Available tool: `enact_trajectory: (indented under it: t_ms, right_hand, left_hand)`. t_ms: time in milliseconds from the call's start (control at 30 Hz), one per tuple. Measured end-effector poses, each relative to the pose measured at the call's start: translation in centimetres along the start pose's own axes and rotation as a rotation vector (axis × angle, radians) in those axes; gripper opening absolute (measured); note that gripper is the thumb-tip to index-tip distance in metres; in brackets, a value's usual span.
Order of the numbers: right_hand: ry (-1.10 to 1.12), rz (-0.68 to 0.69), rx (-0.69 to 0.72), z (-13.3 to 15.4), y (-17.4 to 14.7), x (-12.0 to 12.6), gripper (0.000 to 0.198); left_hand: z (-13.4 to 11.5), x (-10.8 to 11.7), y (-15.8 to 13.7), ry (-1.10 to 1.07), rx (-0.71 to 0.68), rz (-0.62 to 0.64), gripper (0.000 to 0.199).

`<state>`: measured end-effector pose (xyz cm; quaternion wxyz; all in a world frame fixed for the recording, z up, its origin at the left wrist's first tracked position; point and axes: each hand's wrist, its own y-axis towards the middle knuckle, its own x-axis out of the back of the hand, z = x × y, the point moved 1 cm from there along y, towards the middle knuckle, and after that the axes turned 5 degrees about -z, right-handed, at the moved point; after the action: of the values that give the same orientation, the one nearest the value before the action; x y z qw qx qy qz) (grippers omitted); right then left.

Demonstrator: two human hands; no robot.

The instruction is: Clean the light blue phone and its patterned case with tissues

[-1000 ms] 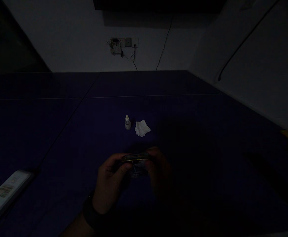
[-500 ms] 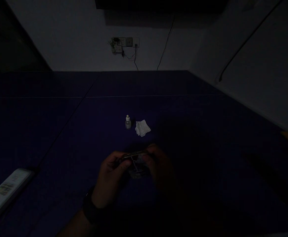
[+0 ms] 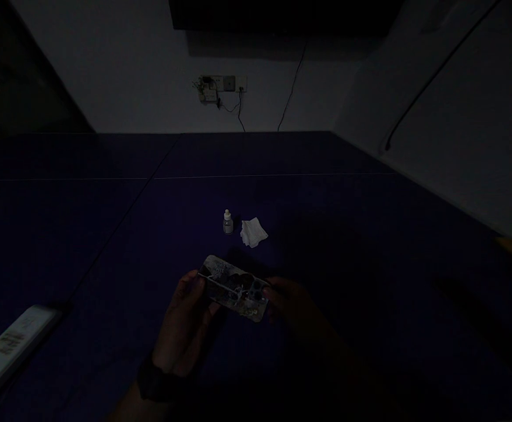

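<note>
The phone (image 3: 228,288) is in the middle, on the near side, held above the wide purple surface (image 3: 185,202). We see the left hand (image 3: 183,319) pinching its left end, thumb on top, and the right hand (image 3: 292,302) pinching the right end, thumb on top as well; gripping only the ends probably steadies it and leaves the patterned back showing. On the far side, we see a white tissue (image 3: 253,232) and, just left of it, a smaller upright bottle (image 3: 228,225), both probably placed for easy reach.
</note>
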<state>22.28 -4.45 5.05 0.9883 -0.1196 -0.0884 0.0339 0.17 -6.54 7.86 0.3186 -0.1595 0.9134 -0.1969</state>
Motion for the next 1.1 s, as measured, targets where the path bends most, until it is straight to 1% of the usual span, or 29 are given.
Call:
enact_trajectory:
  t_ms: [67,133,200,267,333,400,433,500,600,633,700,767,833,967,1033,1100]
  right_hand:
    - [-0.05,-0.107,0.065,0.8,0.3,0.7,0.039]
    - [-0.109,-0.141,0.143,2.2,0.8,1.4,0.036]
    - [-0.149,-0.033,0.165,3.6,1.6,1.7,0.035]
    - [-0.17,0.027,0.166,4.6,2.4,1.8,0.034]
    - [-0.129,-0.006,0.152,5.3,3.0,1.7,0.035]
    - [-0.019,-0.097,0.119,5.4,2.9,1.5,0.039]
    - [0.041,-0.143,0.098,5.2,2.6,1.4,0.042]
    - [0.117,-0.19,0.052,4.4,1.7,1.0,0.045]
    - [0.042,-0.021,-0.038,2.6,0.4,-0.5,0.047]
    - [0.026,-0.013,-0.033,2.0,0.1,-1.2,0.047]
    - [0.019,-0.068,-0.038,0.7,0.0,-2.4,0.051]
    - [0.006,-0.082,-0.054,-0.4,0.3,-3.5,0.058]
    - [-0.018,-0.076,-0.069,-1.3,0.7,-4.1,0.06]
    - [-0.08,-0.08,-0.064,-2.4,1.2,-4.3,0.052]
    - [-0.128,-0.09,-0.056,-2.6,1.3,-4.2,0.05]
    - [-0.181,-0.098,-0.044,-2.7,1.3,-4.1,0.049]
  left_hand:
    - [-0.3,0.5,-0.4,0.099,0.031,0.043,0.048]
    - [-0.6,1.0,-0.7,0.255,0.079,0.147,0.049]
    - [-0.7,1.4,-0.9,0.435,0.109,0.258,0.053]
    - [-0.5,1.5,-1.0,0.576,0.139,0.342,0.055]
    - [0.1,1.4,-1.1,0.611,0.174,0.377,0.054]
    - [0.9,1.3,-1.3,0.535,0.184,0.356,0.053]
    - [1.3,1.3,-1.5,0.481,0.178,0.33,0.052]
    - [2.1,1.3,-1.9,0.383,0.185,0.285,0.049]
    - [3.0,1.8,-1.8,0.342,0.135,0.254,0.047]
    - [3.2,2.1,-1.6,0.354,0.114,0.253,0.047]
    - [3.5,2.6,-0.9,0.389,0.087,0.255,0.05]
    - [3.5,3.0,0.0,0.434,0.092,0.271,0.055]
    - [3.4,3.4,0.8,0.571,0.089,0.315,0.057]
    - [2.9,3.5,1.6,0.963,0.038,0.4,0.058]
    - [2.5,3.3,1.9,1.082,-0.019,0.396,0.051]
    - [2.1,3.0,2.1,1.205,-0.119,0.376,0.038]
